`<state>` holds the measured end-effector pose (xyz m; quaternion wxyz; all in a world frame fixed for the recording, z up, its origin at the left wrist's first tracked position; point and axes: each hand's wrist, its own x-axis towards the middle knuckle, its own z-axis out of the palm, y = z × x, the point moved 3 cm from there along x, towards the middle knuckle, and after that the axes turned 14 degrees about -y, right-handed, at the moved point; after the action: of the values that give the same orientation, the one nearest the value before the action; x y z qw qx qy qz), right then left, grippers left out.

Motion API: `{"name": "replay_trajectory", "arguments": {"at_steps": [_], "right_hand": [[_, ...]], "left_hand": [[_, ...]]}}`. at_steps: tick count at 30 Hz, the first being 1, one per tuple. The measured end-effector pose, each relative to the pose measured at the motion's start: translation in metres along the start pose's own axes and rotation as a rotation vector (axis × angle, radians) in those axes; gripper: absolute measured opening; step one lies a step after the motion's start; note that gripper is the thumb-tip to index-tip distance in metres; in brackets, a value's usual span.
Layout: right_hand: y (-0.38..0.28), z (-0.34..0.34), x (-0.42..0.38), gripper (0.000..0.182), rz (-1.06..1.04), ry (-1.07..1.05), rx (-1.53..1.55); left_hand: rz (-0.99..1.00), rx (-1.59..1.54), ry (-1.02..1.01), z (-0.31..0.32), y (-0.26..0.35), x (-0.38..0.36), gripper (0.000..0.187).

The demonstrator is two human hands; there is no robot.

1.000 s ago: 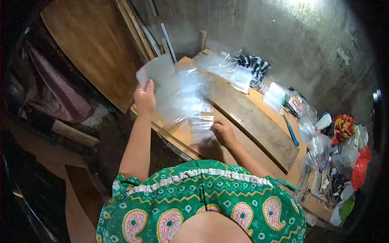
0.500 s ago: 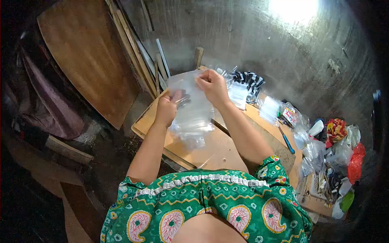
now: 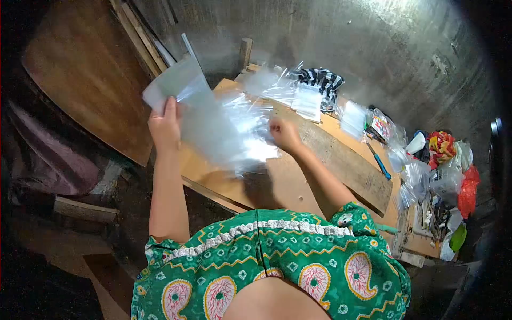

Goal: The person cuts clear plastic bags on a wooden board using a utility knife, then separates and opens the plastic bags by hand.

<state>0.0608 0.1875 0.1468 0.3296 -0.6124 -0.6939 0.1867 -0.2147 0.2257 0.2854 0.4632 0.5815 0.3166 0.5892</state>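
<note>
At the left, my left hand grips a stack of clear plastic bags by its lower edge, thumb on top. The bags hang out over the left end of the wooden table. My right hand is closed, with its fingers curled, at the right edge of a shiny heap of loose plastic bags. Motion blurs its fingertips, and what they pinch, if anything, is hidden.
A wooden plank lies along the table. Toward the wall are more plastic packs and a black-and-white striped cloth. A blue-handled tool lies at right, near a red plastic bag and mixed clutter.
My left hand has swung left and up with the plastic bags. My right hand has come off the held sheet and moved down to the heap's right edge. The plank shows more fully.
</note>
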Motion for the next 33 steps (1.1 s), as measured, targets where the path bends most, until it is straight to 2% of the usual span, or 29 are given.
{"name": "replay_trajectory", "arguments": {"at_steps": [1,2,3,4,6,11,14,17,19,20,22,25,26,28,29,31,32,33], "right_hand": [[0.028,0.023,-0.012,0.023,0.096,-0.183,-0.162],[0.052,0.041,-0.029,0.030,-0.004,-0.224,-0.217],[0.063,0.051,-0.042,0.033,0.016,-0.219,-0.045],[0.059,0.056,-0.057,0.034,-0.081,-0.081,-0.198],[0.050,0.057,-0.068,0.033,-0.107,0.007,-0.320],[0.054,0.066,-0.064,0.024,-0.153,-0.002,-0.493],[0.059,0.068,-0.061,0.017,-0.166,-0.003,-0.577],[0.058,0.055,-0.057,0.011,-0.171,0.051,-0.513],[0.033,0.021,-0.051,0.005,-0.249,0.241,-0.367],[0.006,-0.002,-0.047,0.003,-0.314,0.250,-0.298],[-0.059,-0.045,-0.041,0.004,-0.430,0.071,-0.202],[-0.143,-0.093,-0.041,0.003,-0.579,-0.130,-0.041],[-0.152,-0.100,-0.033,0.003,-0.583,-0.127,-0.045],[-0.165,-0.116,-0.015,0.004,-0.718,0.003,-0.079],[-0.165,-0.118,-0.004,0.004,-0.721,0.008,-0.083],[-0.158,-0.116,0.018,0.006,-0.553,-0.008,0.033],[-0.158,-0.113,0.024,0.006,-0.556,-0.006,0.033],[-0.154,-0.109,0.031,0.007,-0.444,-0.013,0.221]], "left_hand": [[0.037,-0.045,0.011,-0.003,0.002,0.000,0.017],[0.036,-0.041,0.012,-0.003,0.002,0.000,0.017],[0.047,-0.049,0.022,-0.004,-0.001,-0.001,0.017],[0.057,-0.057,0.032,-0.006,-0.002,-0.002,0.017],[0.027,-0.057,0.030,-0.002,-0.004,-0.005,0.017],[-0.002,-0.054,-0.010,0.004,-0.008,-0.007,0.016],[0.065,0.045,-0.046,0.004,-0.010,-0.003,0.017],[0.051,0.013,-0.046,0.007,-0.010,-0.007,0.018],[0.005,0.063,-0.033,0.003,-0.015,-0.006,0.017],[0.012,0.056,-0.025,0.004,-0.016,-0.006,0.017],[0.006,0.228,-0.026,0.008,-0.020,-0.006,0.019],[-0.013,0.209,-0.117,0.021,-0.029,-0.002,0.022],[-0.054,0.253,-0.183,0.026,-0.030,-0.001,0.024],[-0.033,0.229,-0.252,0.042,-0.020,-0.005,0.024],[-0.017,0.207,-0.323,0.050,-0.016,-0.006,0.025],[-0.032,0.151,-0.371,0.052,-0.030,-0.002,0.025],[-0.053,0.094,-0.415,0.058,-0.024,-0.003,0.025],[-0.145,0.056,-0.420,0.063,-0.018,-0.009,0.022]]}}
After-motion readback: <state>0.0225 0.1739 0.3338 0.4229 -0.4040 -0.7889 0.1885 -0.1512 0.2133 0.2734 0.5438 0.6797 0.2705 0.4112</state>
